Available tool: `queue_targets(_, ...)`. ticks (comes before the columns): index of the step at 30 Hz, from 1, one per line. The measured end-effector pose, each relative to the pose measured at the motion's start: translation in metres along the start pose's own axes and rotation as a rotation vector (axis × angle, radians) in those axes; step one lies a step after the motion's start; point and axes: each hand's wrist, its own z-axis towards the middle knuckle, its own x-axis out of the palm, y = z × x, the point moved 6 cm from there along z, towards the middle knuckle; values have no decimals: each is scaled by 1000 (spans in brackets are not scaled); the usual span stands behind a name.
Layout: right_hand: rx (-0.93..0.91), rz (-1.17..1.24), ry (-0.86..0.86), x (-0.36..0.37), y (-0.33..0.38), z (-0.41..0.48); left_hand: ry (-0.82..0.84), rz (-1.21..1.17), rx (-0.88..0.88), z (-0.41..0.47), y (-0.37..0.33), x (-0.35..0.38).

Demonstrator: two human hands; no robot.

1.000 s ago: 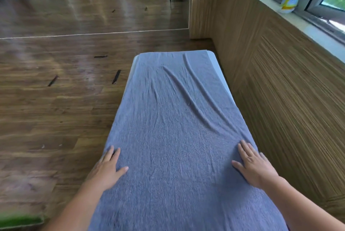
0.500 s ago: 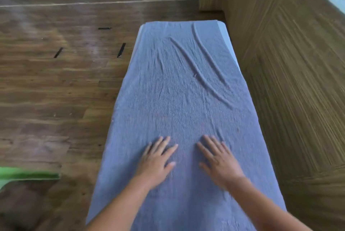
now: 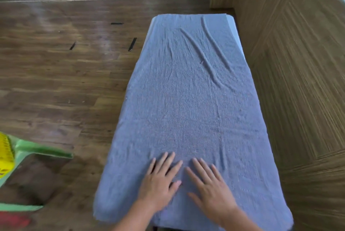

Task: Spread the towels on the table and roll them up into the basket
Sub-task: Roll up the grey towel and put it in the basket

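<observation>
One towel (image 3: 186, 90), left hand (image 3: 158, 183), right hand (image 3: 211, 189).

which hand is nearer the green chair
Left. The left hand lies on the towel toward the chair; the right hand lies beside it, farther off.

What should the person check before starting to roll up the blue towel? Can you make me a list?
1. Towel spread along the whole table: ok.
2. Towel smooth: not ok; long creases run across the far end.
3. Hands at the near end: ok; left hand and right hand lie flat side by side, fingers straight.
4. Near edge picked up to start the roll: not ok; nothing is pinched.
5. Basket close by: cannot tell; only a blurred green and yellow thing shows at the left edge.
</observation>
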Motion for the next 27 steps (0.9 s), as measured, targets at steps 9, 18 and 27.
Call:
queue_targets(9,416,70,-5,-35,-56,-53,-66,-110,-306,-113,156,-34)
queue_targets(18,43,369,-296,-131,257,164,-488,-439,-371,-150,287,-189)
queue_targets(27,-81,606,-191,-138,469,262,-660,-612,-558,-282,489,-230)
